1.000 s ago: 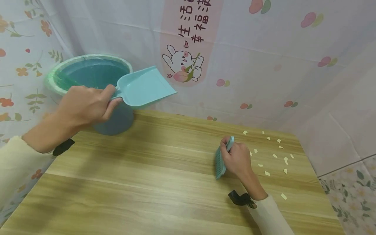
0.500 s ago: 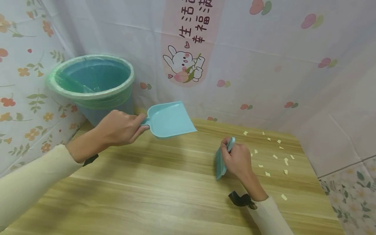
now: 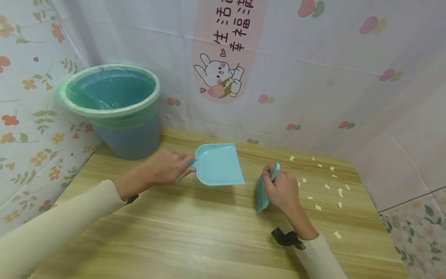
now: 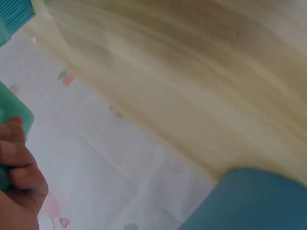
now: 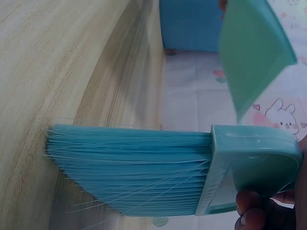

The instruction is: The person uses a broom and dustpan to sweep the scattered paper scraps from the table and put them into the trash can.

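My left hand grips the handle of a light-blue dustpan, held over the middle of the table with its flat edge facing right. The pan's surface shows nothing on it. In the right wrist view the dustpan hangs above the tabletop. My right hand holds a small blue hand brush by its handle. The brush bristles point down to the wood, their tips at its surface. Several small pale paper scraps lie scattered to the right of the brush.
A blue bucket lined with a green plastic bag stands at the table's back left corner. The wooden table backs against a white printed curtain. A dark strap sticks out at my right wrist.
My left hand has carried the dustpan from in front of the bucket rightward and down, toward the brush. My right hand and the brush have stayed in place.
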The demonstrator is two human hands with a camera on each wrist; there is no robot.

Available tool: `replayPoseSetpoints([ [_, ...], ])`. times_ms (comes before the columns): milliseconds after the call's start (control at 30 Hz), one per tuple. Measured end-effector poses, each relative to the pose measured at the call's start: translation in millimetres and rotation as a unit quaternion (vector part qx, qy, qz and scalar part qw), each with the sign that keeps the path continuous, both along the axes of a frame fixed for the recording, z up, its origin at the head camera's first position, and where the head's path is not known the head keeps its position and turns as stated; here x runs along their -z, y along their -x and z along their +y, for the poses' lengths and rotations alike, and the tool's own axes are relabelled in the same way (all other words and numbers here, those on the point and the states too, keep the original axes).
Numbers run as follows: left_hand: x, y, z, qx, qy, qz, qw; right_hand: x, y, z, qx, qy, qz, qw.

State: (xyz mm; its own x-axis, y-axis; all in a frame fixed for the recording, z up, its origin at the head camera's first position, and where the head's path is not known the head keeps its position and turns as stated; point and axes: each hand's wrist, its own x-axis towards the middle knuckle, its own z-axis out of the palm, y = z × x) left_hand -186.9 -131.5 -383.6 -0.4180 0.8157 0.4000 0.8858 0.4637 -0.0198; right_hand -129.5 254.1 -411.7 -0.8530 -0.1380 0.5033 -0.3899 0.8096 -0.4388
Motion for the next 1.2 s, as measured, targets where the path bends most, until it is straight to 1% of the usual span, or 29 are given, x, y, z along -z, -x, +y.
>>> replayPoseSetpoints([
  [200,17.6,3.2,12,0.009,0.03,-0.027,0.9992,-0.5,-0.6,0,0.0,0.002,-0.003,1.0],
  [333,26.6,3.3,20,0.017,0.038,-0.066,0.9969,-0.7,-0.9,0,0.001,0.002,-0.004,1.0],
  [500,33.2,2.9,26,0.017,0.052,-0.109,0.9925,-0.3,-1.0,0,-0.001,0.003,-0.006,1.0],
  [733,40.2,4.7,32,0.008,0.083,-0.172,0.9815,-0.2,-1.3,0,-0.003,0.004,-0.005,1.0],
  [867,42.7,4.7,34,0.007,0.095,-0.19,0.9771,-0.9,-1.3,-1,-0.004,0.004,-0.006,1.0],
  [1100,45.9,6.1,38,0.009,0.099,-0.203,0.9742,-2.1,-1.8,-1,0.0,0.004,-0.011,1.0],
  [1200,47.1,6.0,39,0.003,0.104,-0.209,0.9724,-2.0,-1.8,-1,0.0,0.005,-0.012,1.0],
])
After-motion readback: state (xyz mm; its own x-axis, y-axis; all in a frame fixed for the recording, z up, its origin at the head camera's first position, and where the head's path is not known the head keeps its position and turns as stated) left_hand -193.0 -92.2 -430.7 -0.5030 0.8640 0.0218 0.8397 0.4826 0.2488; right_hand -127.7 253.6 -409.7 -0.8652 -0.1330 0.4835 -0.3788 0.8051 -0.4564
